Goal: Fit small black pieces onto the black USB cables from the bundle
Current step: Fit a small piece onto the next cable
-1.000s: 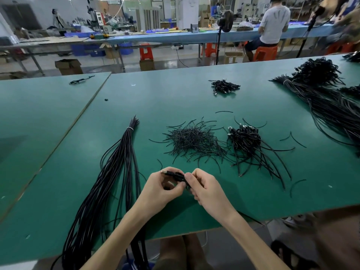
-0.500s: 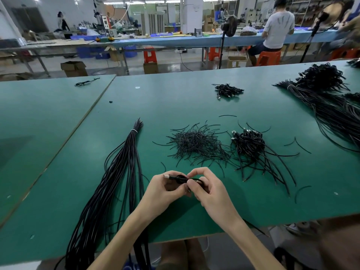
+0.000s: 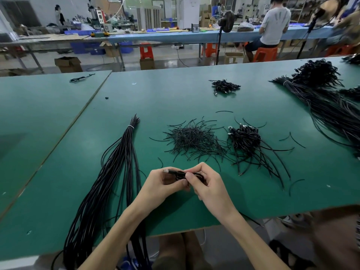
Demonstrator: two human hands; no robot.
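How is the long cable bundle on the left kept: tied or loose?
Tied. A pale band wraps the cable bundle near its far end; closer in, the cables spread apart.

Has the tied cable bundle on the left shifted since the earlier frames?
No. The tied cable bundle lies just as far from the table seam as before.

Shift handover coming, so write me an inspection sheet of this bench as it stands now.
Surface: green table, two tops butted together.
Job's things: USB cable held in both hands; pile of thin black pieces beyond it.
Clutter: small black bit near the seam.
Grippers: left hand and right hand both pinch the cable.
Cables: tied bundle at left; coiled heap right of pile; large bundle far right.
Surroundings: seated person at blue bench; cardboard box on floor.
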